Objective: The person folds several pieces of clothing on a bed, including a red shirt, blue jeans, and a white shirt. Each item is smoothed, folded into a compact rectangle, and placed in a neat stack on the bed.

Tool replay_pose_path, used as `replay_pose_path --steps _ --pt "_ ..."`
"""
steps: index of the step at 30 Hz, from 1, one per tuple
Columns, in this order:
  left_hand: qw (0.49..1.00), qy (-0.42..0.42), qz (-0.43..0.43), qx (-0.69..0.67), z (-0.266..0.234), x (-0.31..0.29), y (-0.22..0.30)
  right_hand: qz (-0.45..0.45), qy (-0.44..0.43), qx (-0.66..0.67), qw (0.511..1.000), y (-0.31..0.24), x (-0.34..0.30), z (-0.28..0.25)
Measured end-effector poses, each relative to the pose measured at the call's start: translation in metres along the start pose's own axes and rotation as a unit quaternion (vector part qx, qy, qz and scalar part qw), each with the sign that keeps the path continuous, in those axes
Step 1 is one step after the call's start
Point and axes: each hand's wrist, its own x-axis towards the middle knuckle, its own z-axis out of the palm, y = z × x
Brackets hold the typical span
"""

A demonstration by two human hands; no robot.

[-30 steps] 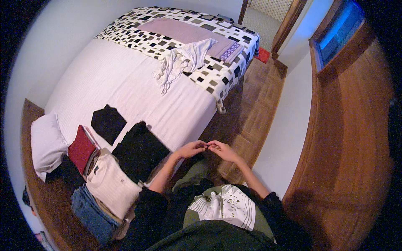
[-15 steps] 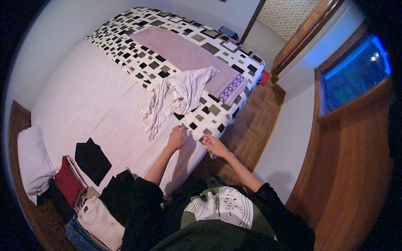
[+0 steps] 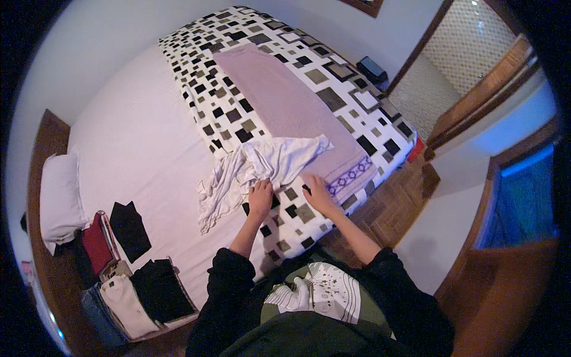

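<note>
White cloth (image 3: 267, 159), crumpled just beyond both hands (image 3: 260, 200) (image 3: 320, 195), left one's grip unclear, right one loosely released.

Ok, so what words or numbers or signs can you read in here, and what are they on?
None that I can read.
Crumpled white garment: no letters I can make out.
Lilac towel: a purple patterned border, no words to read.
White printed panel on the wearer's shirt: stars and curved lines, no readable words.
Folded cream top: any mark is too small to read.
</note>
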Motion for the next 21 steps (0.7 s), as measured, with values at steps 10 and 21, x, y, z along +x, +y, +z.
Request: replay_pose_path --steps 10,21 --pt "0.961 0.034 -0.182 -0.205 -0.181 0.085 -0.012 -0.062 -0.03 -0.055 0.996 0.012 0.151 -0.03" --pt "0.965 0.165 -0.157 0.129 -0.418 0.104 -0.113 -0.151 0.109 0.02 0.982 -0.151 0.28 -0.191"
